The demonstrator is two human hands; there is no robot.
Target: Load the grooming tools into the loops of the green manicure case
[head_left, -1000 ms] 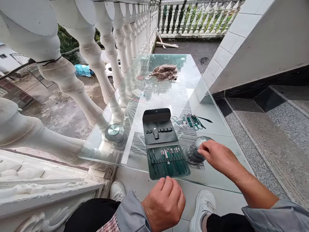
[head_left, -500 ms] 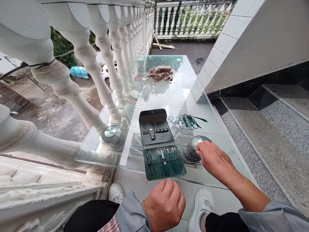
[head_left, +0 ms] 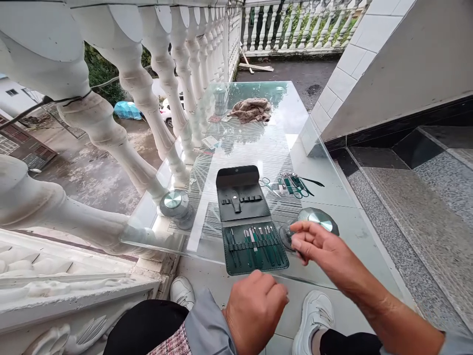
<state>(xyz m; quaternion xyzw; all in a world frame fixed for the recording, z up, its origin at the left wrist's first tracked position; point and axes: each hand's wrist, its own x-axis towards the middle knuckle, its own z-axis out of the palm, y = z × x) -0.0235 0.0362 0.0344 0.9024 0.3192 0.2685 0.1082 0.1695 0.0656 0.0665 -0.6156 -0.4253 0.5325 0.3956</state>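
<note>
An unfolded dark green manicure case [head_left: 246, 209] lies on the glass table, several slim metal tools [head_left: 258, 246] strapped in its lower panel. The loops of its upper panel hold nothing. My left hand [head_left: 254, 308] is curled into a fist just in front of the case, seen from the back; its inside is hidden. To the right, my right hand [head_left: 321, 249] hovers over the near table corner, loosely bent, thumb and forefinger apart, with nothing visible between them. Beyond it lie small scissors [head_left: 270, 186] and a cluster of nail clippers and other green-handled tools [head_left: 295, 185].
The glass table [head_left: 207, 236] stands on thick round legs, including one at its near left [head_left: 176, 209]. A crumpled brown cloth [head_left: 251, 110] lies at the far end, a small card [head_left: 210, 142] at the left. White balusters [head_left: 111, 128] run along the left; stone steps [head_left: 402, 197] rise at right.
My right hand has turned and its fingers have loosened, thumb now apart from the forefinger. My left hand has shifted slightly, still curled. The case and tools keep their places on the table.
</note>
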